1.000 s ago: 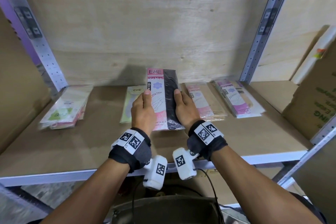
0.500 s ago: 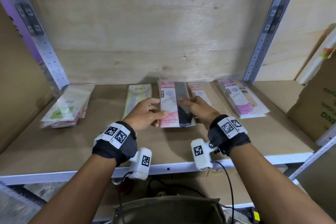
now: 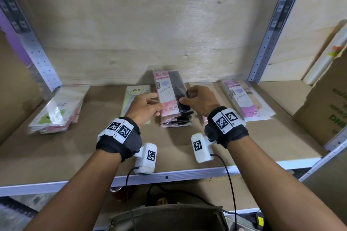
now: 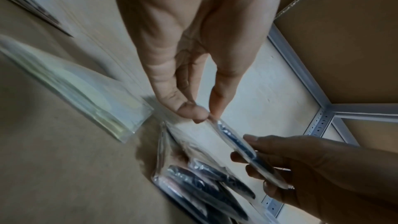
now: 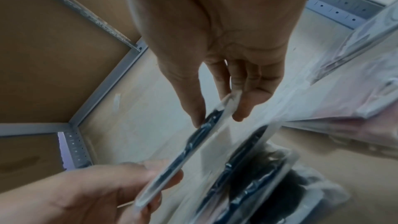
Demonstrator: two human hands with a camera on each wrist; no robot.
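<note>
Your left hand (image 3: 145, 108) and right hand (image 3: 200, 102) pinch opposite edges of the flat pink-and-black plastic packet (image 3: 169, 92), likely to square it over the matching stack (image 3: 176, 124).

Packet (image 3: 166, 88) over stack (image 3: 176, 121) on shelf (image 3: 75, 152) — flat packet (image 3: 136, 92) left, pile (image 3: 247, 99) right, carton (image 3: 326, 114) far right

Plywood back wall (image 3: 150, 24), brown shelf board (image 3: 56, 152), perforated metal uprights (image 3: 272, 24), cardboard box (image 3: 323, 114) at right

Both bare forearms reach forward side by side, wrists straight. The left hand (image 3: 144, 107) and right hand (image 3: 201, 102) face each other, thumb and fingers (image 4: 217, 98) of each pinching opposite edges of one stocking packet (image 3: 170, 95).
</note>
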